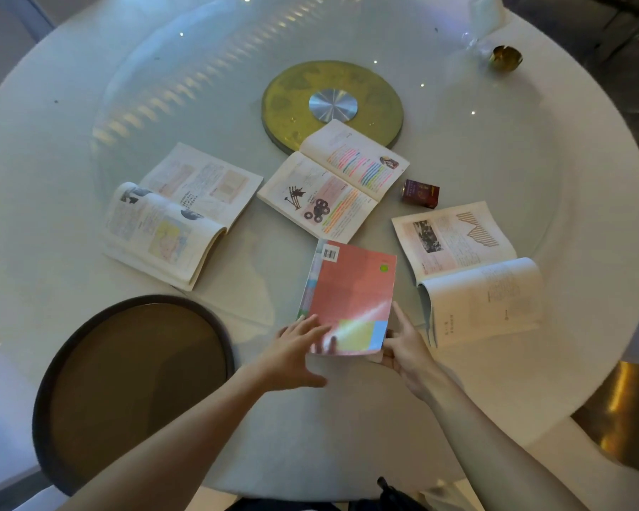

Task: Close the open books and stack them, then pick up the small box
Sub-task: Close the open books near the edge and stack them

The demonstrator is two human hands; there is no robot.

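A closed book with a salmon-pink back cover [351, 293] lies near the table's front. My left hand [299, 354] rests on its near left corner, fingers spread over the cover. My right hand [406, 344] grips its near right corner. Three books lie open on the glass: one at the left [178, 212], one with highlighted lines in the middle [332, 182], one at the right [469, 267]. A small dark red box [420, 193] stands between the middle and right books.
The round white table [34, 178] carries a glass turntable with a brass hub disc [332, 105] at its centre. A dark round tray [133, 385] sits at the front left. A small brass bowl [505, 57] and a clear glass stand at the far right.
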